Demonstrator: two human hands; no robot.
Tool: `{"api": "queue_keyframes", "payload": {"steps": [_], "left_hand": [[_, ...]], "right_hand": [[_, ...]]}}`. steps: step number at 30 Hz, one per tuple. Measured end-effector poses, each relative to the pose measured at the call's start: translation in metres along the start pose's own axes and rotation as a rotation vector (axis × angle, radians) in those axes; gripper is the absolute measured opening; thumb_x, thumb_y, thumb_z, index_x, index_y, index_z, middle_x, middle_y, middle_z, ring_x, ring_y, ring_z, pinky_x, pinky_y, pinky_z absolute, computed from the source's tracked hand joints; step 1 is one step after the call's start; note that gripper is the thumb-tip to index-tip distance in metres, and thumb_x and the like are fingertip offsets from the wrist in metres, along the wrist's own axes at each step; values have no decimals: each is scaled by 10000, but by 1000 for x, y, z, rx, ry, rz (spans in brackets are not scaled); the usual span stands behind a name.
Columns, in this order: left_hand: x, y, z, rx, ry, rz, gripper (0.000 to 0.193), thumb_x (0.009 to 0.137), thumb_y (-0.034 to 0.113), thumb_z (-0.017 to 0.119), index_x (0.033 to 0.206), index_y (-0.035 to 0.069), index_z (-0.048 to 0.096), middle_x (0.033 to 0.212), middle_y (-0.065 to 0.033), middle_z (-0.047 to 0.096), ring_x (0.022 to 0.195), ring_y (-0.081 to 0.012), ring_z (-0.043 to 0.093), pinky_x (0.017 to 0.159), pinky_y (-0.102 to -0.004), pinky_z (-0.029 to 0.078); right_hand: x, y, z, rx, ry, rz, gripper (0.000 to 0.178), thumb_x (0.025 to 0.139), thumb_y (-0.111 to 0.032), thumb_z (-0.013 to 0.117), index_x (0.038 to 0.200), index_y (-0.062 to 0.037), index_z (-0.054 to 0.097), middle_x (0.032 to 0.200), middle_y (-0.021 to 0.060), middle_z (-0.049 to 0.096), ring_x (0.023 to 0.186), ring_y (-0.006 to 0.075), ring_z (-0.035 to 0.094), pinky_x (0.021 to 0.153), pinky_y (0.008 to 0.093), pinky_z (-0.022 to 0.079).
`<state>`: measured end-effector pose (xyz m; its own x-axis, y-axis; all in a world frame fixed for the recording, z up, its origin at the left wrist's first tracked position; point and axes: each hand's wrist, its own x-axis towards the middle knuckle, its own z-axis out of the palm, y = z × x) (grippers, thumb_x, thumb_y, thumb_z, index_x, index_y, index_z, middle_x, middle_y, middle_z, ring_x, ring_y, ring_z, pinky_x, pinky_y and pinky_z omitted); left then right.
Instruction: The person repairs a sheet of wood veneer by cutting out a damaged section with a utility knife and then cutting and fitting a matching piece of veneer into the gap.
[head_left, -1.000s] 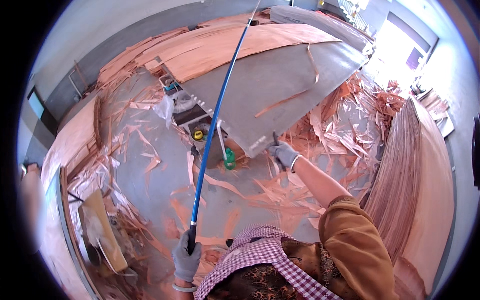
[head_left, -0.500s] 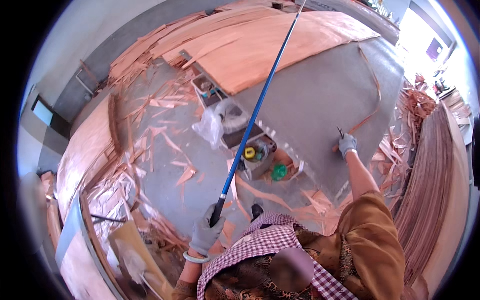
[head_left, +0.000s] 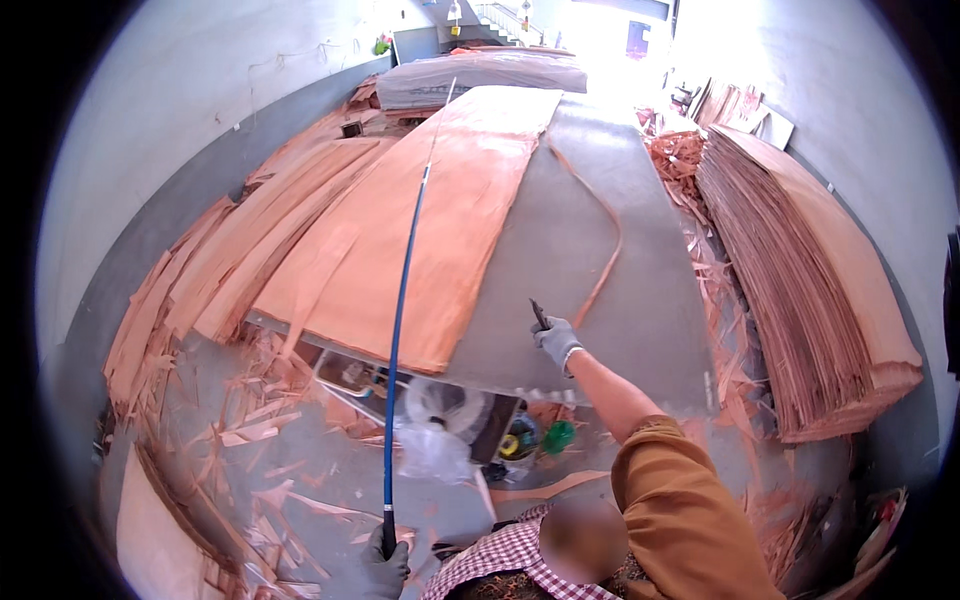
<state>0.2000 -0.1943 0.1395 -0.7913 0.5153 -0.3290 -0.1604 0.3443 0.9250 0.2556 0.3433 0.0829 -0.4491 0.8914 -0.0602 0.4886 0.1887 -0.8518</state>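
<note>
A long, thin blue rod (head_left: 401, 300) with a black handle rises from my gloved left hand (head_left: 384, 565), which is closed round the handle at the lower edge. Its thin far part crosses over a wide orange-tan veneer sheet (head_left: 420, 220); whether it touches the sheet I cannot tell. My gloved right hand (head_left: 558, 343) is closed on a small dark tool, perhaps a knife (head_left: 540, 315), above the bare grey tabletop (head_left: 650, 310). Beside that hand, a narrow veneer strip (head_left: 612, 240) curves along the tabletop.
A tall stack of veneer sheets (head_left: 800, 280) stands at the right, with more sheets (head_left: 270, 230) at the left. Below the near table edge are a clear plastic bag (head_left: 435, 455) and a green plastic item (head_left: 559, 436). Torn scraps (head_left: 265, 430) litter the floor.
My view has tilted up and turned, showing more of the far room. Relative to the table, the rod has swung left across the veneer sheet. Both hands keep their holds.
</note>
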Motion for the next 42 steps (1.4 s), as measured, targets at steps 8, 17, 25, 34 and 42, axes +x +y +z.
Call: {"api": "queue_keyframes", "payload": {"steps": [8, 17, 25, 34, 42], "left_hand": [[97, 27, -112, 81, -145, -21, 420, 821, 71, 619, 1223, 38, 499, 697, 16, 511, 518, -28, 439, 423, -199, 341], [265, 72, -118, 402, -212, 225, 395, 806, 121, 623, 1170, -10, 543, 757, -83, 554, 638, -143, 511, 567, -310, 426], [359, 133, -44, 946, 1, 1049, 539, 762, 217, 699, 1218, 13, 496, 1141, -178, 527, 1064, -292, 514, 888, -395, 404], [424, 132, 99, 1186, -671, 1252, 507, 667, 168, 664, 1138, 52, 518, 1127, -119, 530, 1051, -283, 520, 775, -429, 463], [460, 153, 65, 336, -699, 776, 63, 814, 86, 597, 850, 35, 611, 680, -29, 591, 578, -182, 593, 518, -296, 496]], "right_hand": [[4, 17, 3, -268, 451, -169, 162, 785, -83, 542, 881, -60, 671, 729, 92, 628, 602, 166, 574, 546, 314, 469], [4, 28, -24, -592, 488, 452, 524, 707, -407, 724, 1035, -19, 596, 1011, 200, 644, 951, 368, 617, 795, 431, 484], [-3, 18, 32, 245, 141, 247, 154, 793, -56, 640, 934, -27, 587, 711, -11, 551, 568, 86, 489, 511, 250, 411], [-51, -102, 105, 439, 91, 321, 259, 799, -30, 642, 1044, -32, 560, 688, -27, 515, 576, 72, 479, 500, 228, 390], [-80, -137, 138, 426, 334, 383, 348, 803, -16, 630, 1145, -37, 567, 721, -26, 530, 598, 58, 467, 545, 213, 391]]}}
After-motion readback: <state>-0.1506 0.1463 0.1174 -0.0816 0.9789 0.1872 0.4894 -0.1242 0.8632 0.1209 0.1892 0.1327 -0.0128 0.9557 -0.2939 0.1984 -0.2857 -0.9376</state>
